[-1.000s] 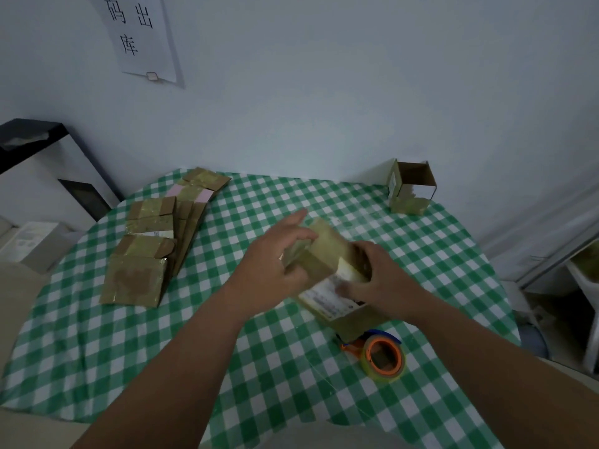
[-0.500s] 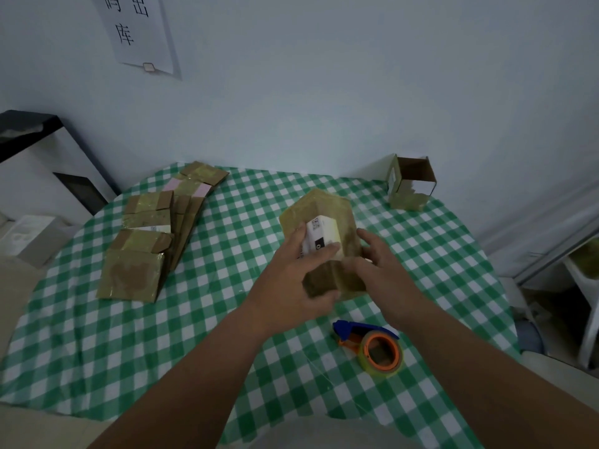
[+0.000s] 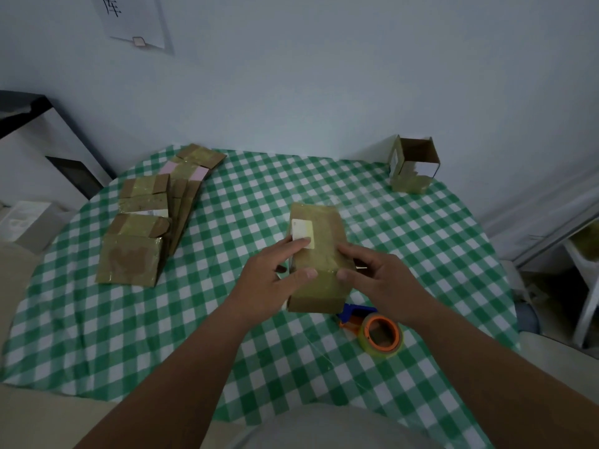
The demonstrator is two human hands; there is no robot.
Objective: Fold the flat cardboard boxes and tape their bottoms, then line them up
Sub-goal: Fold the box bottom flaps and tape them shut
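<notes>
Item: cardboard box (image 3: 319,254), flattened, long axis lying 12-to-6 on tabletop (image 3: 227,319); left hand (image 3: 269,283) gripping at 9, right hand (image 3: 376,280) gripping at 3; both equally near.

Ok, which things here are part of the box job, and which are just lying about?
Job:
brown cardboard box in both hands
left hand
right hand
stack of flat cardboard boxes
folded open box
orange tape dispenser

Lying about:
white paper sign
</notes>
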